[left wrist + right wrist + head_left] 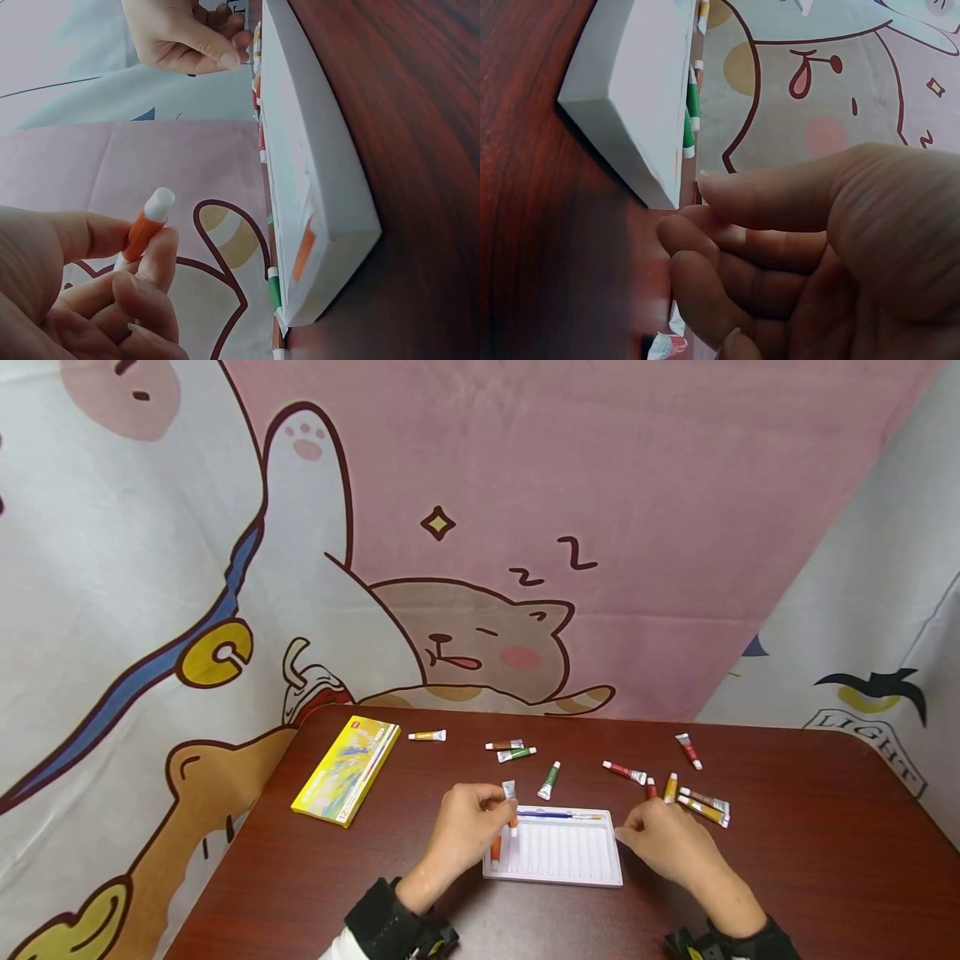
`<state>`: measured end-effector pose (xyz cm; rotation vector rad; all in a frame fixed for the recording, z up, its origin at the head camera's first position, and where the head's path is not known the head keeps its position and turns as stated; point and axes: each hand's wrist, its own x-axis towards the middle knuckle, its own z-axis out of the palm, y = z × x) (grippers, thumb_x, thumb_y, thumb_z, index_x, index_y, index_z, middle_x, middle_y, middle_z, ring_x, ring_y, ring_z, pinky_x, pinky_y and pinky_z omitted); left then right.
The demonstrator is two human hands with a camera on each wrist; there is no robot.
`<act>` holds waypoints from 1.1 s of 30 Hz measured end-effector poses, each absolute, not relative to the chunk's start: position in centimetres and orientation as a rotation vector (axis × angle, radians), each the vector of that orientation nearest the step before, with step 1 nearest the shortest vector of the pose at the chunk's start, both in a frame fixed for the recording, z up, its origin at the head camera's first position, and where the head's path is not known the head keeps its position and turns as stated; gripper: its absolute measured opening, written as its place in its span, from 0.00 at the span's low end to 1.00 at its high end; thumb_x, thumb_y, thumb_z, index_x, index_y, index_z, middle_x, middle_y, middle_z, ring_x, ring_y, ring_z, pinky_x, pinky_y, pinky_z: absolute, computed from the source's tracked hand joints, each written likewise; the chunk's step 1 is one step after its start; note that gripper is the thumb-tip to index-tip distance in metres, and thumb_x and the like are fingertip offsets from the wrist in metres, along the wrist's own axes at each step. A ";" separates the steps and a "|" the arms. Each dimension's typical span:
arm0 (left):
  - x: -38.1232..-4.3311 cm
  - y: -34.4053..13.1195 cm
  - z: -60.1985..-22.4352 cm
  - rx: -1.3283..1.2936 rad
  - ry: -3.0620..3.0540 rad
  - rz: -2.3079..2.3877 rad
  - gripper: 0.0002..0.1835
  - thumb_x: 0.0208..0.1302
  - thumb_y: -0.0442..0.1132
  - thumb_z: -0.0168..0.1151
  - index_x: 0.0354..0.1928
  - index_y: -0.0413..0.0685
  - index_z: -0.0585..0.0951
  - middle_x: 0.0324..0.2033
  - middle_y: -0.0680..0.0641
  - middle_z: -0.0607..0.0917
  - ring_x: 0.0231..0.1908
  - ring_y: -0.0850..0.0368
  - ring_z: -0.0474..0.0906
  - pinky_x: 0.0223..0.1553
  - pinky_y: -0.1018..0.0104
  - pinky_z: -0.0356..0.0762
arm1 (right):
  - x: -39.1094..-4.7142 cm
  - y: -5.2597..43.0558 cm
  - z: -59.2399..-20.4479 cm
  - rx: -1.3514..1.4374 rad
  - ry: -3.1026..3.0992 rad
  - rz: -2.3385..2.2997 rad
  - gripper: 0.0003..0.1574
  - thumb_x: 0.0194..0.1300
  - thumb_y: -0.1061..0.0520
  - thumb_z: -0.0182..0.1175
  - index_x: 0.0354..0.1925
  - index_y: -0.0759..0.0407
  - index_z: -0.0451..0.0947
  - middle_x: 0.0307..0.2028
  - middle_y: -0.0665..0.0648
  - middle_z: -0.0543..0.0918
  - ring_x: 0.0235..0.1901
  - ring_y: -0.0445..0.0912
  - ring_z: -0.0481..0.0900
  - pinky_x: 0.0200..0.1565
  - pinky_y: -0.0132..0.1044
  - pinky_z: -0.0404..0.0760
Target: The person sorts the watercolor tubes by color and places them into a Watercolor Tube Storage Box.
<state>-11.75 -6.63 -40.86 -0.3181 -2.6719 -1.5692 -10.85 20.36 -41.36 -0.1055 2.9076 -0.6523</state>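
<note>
Orange paint tube (145, 234), smooth, white-capped, its end crimped flat, sits in the pinching grip of the left hand (468, 822) over the left end of a ridged white tray (566, 883), where another orange tube (496, 848) lies. The right hand (667, 843), loosely curled around nothing, is beside the tray, partly hiding a red tube (651, 788). A yellow box (347, 770) lies left on the wood-grained tabletop (817, 827).

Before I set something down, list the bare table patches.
Bare: table between yellow box and left hand; also right of the right hand and the tubes beyond it. Crowded: where those tubes bunch.
</note>
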 end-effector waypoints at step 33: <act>-11.5 -7.0 -42.6 -0.332 -3.011 -1.112 0.22 0.46 0.35 0.61 0.02 0.56 0.65 0.02 0.63 0.62 0.07 0.68 0.55 0.09 0.73 0.47 | -10.8 19.7 -42.7 -0.120 2.846 -0.613 0.20 0.55 0.51 0.65 0.11 0.48 0.74 0.11 0.45 0.66 0.14 0.41 0.63 0.17 0.36 0.60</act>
